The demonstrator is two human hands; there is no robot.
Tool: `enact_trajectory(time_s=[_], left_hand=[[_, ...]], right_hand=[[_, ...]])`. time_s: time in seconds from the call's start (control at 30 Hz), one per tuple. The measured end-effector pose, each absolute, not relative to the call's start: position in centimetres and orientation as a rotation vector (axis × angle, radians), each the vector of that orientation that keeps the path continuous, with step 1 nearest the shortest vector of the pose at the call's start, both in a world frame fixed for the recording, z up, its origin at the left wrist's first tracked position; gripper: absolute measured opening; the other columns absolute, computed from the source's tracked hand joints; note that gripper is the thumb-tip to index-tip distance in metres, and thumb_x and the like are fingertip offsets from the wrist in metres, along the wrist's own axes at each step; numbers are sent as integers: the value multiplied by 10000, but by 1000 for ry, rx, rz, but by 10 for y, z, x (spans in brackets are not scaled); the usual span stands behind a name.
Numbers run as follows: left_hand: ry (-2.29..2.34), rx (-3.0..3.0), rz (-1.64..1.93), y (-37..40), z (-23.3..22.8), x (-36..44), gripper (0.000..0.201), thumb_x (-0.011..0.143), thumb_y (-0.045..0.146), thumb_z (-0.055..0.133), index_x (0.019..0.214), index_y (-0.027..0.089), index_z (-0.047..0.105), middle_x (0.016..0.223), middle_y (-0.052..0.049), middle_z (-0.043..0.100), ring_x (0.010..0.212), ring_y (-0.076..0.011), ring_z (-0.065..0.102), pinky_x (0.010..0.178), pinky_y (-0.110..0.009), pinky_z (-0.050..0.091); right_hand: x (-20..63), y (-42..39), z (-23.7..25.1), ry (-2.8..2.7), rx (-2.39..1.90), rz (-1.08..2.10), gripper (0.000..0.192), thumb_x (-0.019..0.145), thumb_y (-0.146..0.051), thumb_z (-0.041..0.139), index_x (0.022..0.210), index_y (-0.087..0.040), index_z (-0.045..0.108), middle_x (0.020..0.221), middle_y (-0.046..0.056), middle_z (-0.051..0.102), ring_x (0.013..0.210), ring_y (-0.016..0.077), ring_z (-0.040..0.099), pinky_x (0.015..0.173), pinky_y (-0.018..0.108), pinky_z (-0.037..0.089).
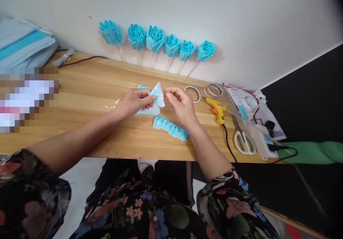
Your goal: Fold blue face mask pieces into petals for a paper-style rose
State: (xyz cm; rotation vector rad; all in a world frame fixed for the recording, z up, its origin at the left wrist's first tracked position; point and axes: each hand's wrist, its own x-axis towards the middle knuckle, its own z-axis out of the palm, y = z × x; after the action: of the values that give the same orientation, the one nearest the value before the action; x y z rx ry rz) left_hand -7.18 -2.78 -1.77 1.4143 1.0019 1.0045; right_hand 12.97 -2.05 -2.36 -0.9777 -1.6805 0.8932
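Note:
My left hand point(136, 101) pinches a folded, pale blue triangular piece point(158, 94) and holds it upright above the wooden table point(88, 89). My right hand point(180, 102) hovers right beside that piece, fingers curled and close to its edge; I cannot tell whether they touch it. A row of folded blue pieces point(171, 127) lies on the table just under my right wrist. Another flat blue piece point(149, 110) lies under my left hand.
Several blue fabric roses on sticks point(155, 40) lean against the wall. Two tape rings point(193, 93) lie to the right, then a yellow glue gun point(217, 110), white scissors point(243, 141) and papers point(252, 106). A stack of blue masks point(24, 42) sits far left.

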Motion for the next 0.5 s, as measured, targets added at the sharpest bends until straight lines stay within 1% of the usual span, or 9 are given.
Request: enact_trajectory(time_s=[0.03,0.1,0.17,0.23,0.3,0.37,0.5], left_hand=[[993,1360,1019,-26,-20,-72,285,811,342,728,623,163,610,589,7,612,504,-66,491,503,-198,399],[964,1267,1037,-24,-23,-73,286,799,345,744,626,163,608,585,4,613,493,-65,492,489,-197,390],[936,1205,1041,-22,-25,-73,286,785,346,760,629,163,605,576,4,608,482,-65,491,479,-199,384],[927,1179,1041,-22,-25,-72,281,774,338,772,633,161,605,578,4,609,480,-64,494,482,-200,386],[933,1186,1037,-23,-23,-72,282,771,329,776,629,161,600,579,4,611,483,-63,497,489,-203,390],[947,1213,1027,-24,-21,-71,289,777,329,772,623,164,591,576,6,607,486,-66,498,491,-208,389],[976,1285,1012,-25,-21,-71,305,793,359,750,624,170,580,573,11,599,488,-69,493,491,-212,389]], right_hand=[[131,-20,-22,-1716,-967,843,153,919,-337,614,1023,-253,688,1014,12,732,954,160,664,873,328,522],[133,-21,-20,-1806,-948,741,211,893,-258,623,1092,-283,685,1169,23,719,1108,187,644,933,364,523],[133,-22,-19,-1887,-937,664,275,877,-208,625,1125,-310,683,1283,25,679,1235,210,593,988,408,513],[133,-23,-18,-1935,-928,626,307,875,-175,630,1132,-334,686,1361,19,634,1314,220,543,1060,457,476],[132,-24,-18,-1964,-922,624,292,877,-159,646,1090,-351,703,1397,7,605,1346,225,519,1126,499,421],[132,-24,-18,-1985,-925,641,233,867,-168,687,1006,-351,723,1400,-8,597,1355,240,511,1161,533,375],[131,-24,-17,-1981,-939,645,116,854,-213,732,882,-326,734,1357,-13,617,1334,255,527,1155,553,364]])
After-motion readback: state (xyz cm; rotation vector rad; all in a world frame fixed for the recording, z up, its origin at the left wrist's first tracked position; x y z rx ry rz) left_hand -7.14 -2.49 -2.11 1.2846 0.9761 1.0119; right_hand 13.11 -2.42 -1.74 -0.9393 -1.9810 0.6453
